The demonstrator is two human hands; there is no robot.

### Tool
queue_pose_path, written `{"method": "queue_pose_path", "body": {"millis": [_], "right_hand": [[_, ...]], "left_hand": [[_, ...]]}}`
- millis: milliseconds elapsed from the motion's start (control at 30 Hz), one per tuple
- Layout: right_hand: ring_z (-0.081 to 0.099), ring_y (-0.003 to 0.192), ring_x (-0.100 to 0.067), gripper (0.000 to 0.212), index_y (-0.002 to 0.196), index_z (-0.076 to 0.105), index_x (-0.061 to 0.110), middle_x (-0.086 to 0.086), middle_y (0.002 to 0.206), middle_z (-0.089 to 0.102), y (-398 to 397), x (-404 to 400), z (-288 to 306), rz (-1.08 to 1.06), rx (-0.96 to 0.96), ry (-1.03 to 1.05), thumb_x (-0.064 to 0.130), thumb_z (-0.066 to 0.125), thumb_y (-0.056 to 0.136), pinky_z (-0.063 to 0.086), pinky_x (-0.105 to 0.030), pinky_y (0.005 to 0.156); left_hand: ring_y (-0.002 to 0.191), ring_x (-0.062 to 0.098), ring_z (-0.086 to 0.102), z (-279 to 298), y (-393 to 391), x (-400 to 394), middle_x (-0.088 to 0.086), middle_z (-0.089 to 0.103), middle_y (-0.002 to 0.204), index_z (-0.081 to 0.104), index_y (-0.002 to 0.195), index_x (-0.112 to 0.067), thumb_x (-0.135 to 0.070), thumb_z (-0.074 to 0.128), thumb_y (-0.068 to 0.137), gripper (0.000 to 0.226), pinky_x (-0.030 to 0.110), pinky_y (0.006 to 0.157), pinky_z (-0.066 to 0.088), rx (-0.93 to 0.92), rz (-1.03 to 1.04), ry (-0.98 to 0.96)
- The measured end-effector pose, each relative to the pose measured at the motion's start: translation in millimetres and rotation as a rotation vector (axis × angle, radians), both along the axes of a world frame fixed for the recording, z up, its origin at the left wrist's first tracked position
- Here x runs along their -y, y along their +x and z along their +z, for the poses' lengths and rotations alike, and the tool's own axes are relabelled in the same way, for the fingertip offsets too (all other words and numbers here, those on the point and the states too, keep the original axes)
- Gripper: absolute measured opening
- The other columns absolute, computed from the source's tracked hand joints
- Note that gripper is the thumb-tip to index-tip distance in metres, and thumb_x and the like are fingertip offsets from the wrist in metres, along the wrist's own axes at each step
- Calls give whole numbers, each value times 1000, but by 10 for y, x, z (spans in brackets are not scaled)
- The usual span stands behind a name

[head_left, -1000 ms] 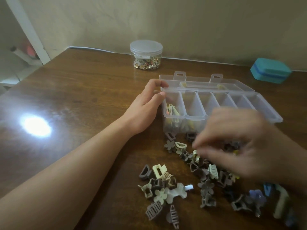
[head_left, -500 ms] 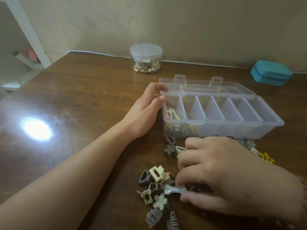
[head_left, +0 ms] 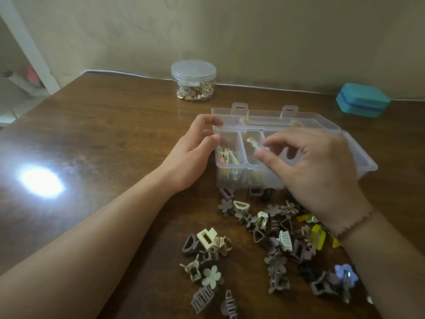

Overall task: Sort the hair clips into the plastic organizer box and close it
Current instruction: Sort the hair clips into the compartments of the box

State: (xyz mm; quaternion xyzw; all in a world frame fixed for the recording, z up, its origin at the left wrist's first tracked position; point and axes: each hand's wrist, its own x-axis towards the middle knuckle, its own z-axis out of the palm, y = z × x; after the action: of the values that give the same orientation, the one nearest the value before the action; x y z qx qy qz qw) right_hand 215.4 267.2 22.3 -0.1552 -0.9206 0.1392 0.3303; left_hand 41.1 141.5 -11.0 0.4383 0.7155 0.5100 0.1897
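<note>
while the right hand (head_left: 308, 171) hovers over the middle of the frame, its thumb and forefinger pinch a small pale hair clip (head_left: 254, 143) above the second compartment from the left of the plastic organizer box (head_left: 365, 163), the other fingers loosely spread. the left hand (head_left: 195, 155) sits against the box's left end, fingers curled around that corner as if steadying it. the box's lid (head_left: 271, 118) lies open, folded back toward the wall, with two latch tabs standing up at its far edge. the leftmost compartment already holds a bunch of thin coloured clips; the one under the pinched clip looks close to bare, though the hand hides the compartments further right. a big scatter of loose hair clips (head_left: 269, 236) covers the table (head_left: 115, 134) in the lower centre and lower right: small claws, flowers, half-moons, in beige, brown and yellow. these look light, stiff plastic with sprung jaws, so likely easy to pinch by the body, and prone to snag on each other in a heap. sorting seems barely begun. a clear lidded jar (head_left: 193, 81) and a teal case (head_left: 363, 100) stand near the wall
</note>
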Motion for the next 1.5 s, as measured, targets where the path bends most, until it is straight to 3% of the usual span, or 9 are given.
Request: {"method": "queue_pose_path", "body": {"millis": [200,367,500,600,833,1100,1233,1333,1500], "right_hand": [[55,89,-13,23,91,73,29,15,84,65,62,-7,68,169,99,45,46,58,89,46,-36,74],[59,71,-7,6,87,71,31,15,75,67,424,-86,415,247,73,-184,36,68,84,44,-13,59],[63,66,-7,19,85,69,50,20,74,69,640,-231,550,158,616,-264,61,62,71,55,-24,54],[61,73,5,8,83,66,51,31,74,65,618,-282,478,80,945,-208,54,67,75,56,-31,65],[54,70,2,22,99,57,52,15,74,59,512,-166,419,-22,1075,4,55,66,80,41,-18,57],[57,63,-3,19,87,63,43,11,77,64,574,-271,418,195,828,-233,54,69,73,48,-21,55],[63,64,-11,17,81,67,31,4,79,68,537,-197,480,329,333,-510,41,70,68,51,-18,55],[67,74,-5,16,86,68,23,7,80,71,362,-121,345,221,-22,-430,25,77,73,52,-14,67],[59,98,14,32,111,65,32,25,103,66,178,-52,147,80,104,-269,34,71,80,43,-3,84]], "left_hand": [[100,-12,58,-1,2,3,-32,68,93,45,125,-31,-24,39,103,24,25,90,43,3,0,-8],[100,-15,57,17,11,25,-26,68,97,45,127,-30,-35,43,92,35,20,88,41,9,-23,1],[99,-10,60,10,16,28,-23,69,101,45,127,-31,-32,45,91,36,19,83,41,11,-32,-6],[101,-4,63,10,14,22,-19,71,105,45,126,-32,-35,45,88,39,27,89,46,19,-20,-4],[106,6,65,15,20,18,-17,71,111,45,125,-34,-36,46,87,38,49,102,46,36,-23,-5],[111,13,64,15,12,17,-15,72,110,45,124,-35,-45,48,79,45,56,103,44,60,-32,-4],[108,11,65,7,7,12,-13,72,110,45,124,-33,-37,47,85,39,54,102,45,64,-27,-1],[106,8,66,8,14,10,-14,73,108,46,125,-32,-35,46,85,40,49,101,47,58,-20,-4],[102,4,66,14,16,4,-18,72,106,45,123,-35,-36,46,85,38,45,101,47,40,-17,-11]]}}
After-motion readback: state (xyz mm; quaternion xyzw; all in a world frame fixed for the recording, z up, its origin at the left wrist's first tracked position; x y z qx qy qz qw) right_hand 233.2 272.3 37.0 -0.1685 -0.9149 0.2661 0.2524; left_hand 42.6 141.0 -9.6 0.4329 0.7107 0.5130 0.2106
